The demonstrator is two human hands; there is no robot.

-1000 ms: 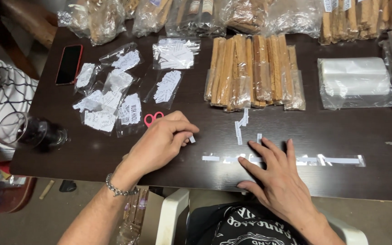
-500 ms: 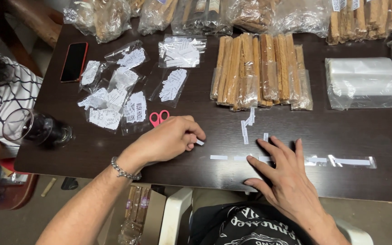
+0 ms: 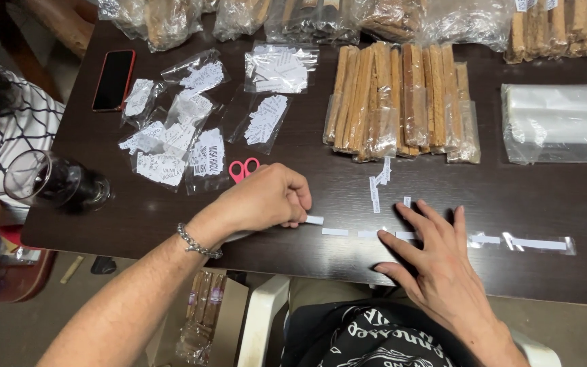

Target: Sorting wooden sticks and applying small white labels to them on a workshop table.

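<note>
Left hand [image 3: 266, 200] fingers curled, pinching a small white paper strip [image 3: 314, 219] near the table's [image 3: 171, 217] front edge; right hand [image 3: 436, 255] spread flat, released, on neighbouring strips. Strip judged light, flimsy, easily creased; best pinched at one end. Fingertip contact hidden; red scissors [image 3: 243, 168] mostly covered.

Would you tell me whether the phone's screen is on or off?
Off: the phone lies flat on the table, screen dark.
</note>
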